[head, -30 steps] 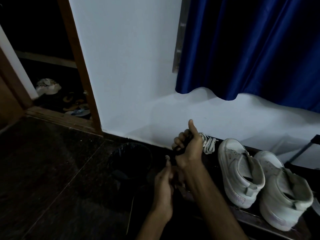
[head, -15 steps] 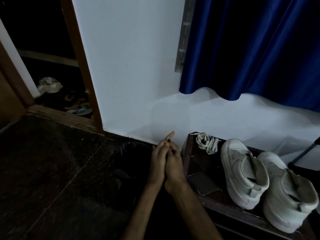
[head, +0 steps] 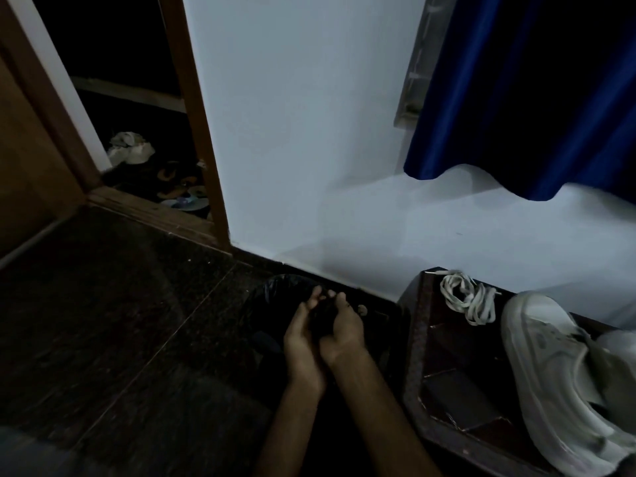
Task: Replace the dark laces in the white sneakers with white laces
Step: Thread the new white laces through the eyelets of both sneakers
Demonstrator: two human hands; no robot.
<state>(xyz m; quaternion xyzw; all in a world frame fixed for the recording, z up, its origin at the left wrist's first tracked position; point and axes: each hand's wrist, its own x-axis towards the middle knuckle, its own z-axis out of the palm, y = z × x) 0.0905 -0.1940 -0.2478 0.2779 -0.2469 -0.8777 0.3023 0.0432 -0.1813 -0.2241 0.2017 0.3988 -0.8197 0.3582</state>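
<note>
Both hands sat low in the centre of the frame: left hand (head: 303, 333) and right hand (head: 346, 327) cupped together, fingers curled round a dark bundle, the dark laces (head: 321, 316) by the look of it, right over the black bin (head: 275, 287). At lower right the white sneakers (head: 557, 373) stood on the bench (head: 447, 390), apparently unlaced in that dim light. The white laces (head: 468, 299) lay coiled just beside them. Removal looked done; all the threading was left.

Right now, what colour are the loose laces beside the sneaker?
The laces are white, slightly greyish in the dim light; the head view shows them best.
</note>
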